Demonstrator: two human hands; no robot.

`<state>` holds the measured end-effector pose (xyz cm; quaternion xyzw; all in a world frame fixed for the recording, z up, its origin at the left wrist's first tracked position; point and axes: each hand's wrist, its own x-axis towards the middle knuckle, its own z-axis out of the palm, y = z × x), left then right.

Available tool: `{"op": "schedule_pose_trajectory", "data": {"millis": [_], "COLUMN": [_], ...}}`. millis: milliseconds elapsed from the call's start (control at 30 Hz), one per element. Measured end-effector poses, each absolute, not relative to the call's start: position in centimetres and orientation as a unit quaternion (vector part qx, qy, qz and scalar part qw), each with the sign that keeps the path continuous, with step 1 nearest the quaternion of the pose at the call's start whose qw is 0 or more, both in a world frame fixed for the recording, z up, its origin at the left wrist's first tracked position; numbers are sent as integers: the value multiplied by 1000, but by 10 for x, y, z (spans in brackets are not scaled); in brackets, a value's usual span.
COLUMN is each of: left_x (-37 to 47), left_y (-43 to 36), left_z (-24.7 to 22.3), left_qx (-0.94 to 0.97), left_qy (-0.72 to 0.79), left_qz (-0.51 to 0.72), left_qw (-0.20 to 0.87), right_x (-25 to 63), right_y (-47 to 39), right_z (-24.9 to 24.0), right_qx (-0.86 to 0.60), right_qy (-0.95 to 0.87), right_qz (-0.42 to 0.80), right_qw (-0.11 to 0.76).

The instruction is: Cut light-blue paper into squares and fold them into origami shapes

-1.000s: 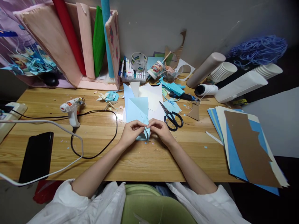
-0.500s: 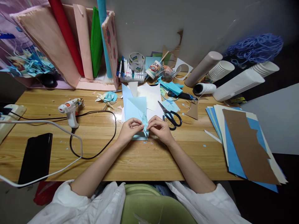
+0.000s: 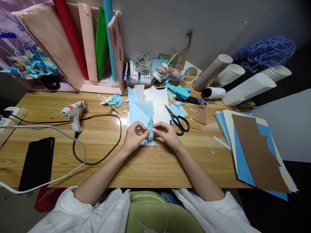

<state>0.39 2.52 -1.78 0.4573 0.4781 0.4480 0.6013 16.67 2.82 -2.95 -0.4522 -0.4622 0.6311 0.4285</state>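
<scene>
folded blue paper (image 3: 150,123) over a light-blue sheet (image 3: 139,111), pinched between left hand (image 3: 134,136) and right hand (image 3: 167,134), both nearly closed; finger contact partly hidden, fold details too small. scissors (image 3: 178,120) just beside right hand. power strip (image 3: 15,119) cut off at left.

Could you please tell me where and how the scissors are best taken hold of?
I would grip the black handle loops of the scissors, coming with the right hand from the near, right side. The loops are turned that way, toward the person, while the pointed blades face away and to the left, so the fingers should stay clear of them.
</scene>
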Motion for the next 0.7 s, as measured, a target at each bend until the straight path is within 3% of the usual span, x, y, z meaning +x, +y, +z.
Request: {"op": "schedule_pose_trajectory", "data": {"millis": [700], "left_x": [7], "left_y": [19], "left_z": [-26], "left_qx": [499], "left_qy": [506], "left_qz": [422], "left_qw": [563], "right_x": [162], "right_y": [25], "right_z": [-30], "right_qx": [-486], "right_qy": [-446], "right_qz": [608], "right_qw": [443]}}
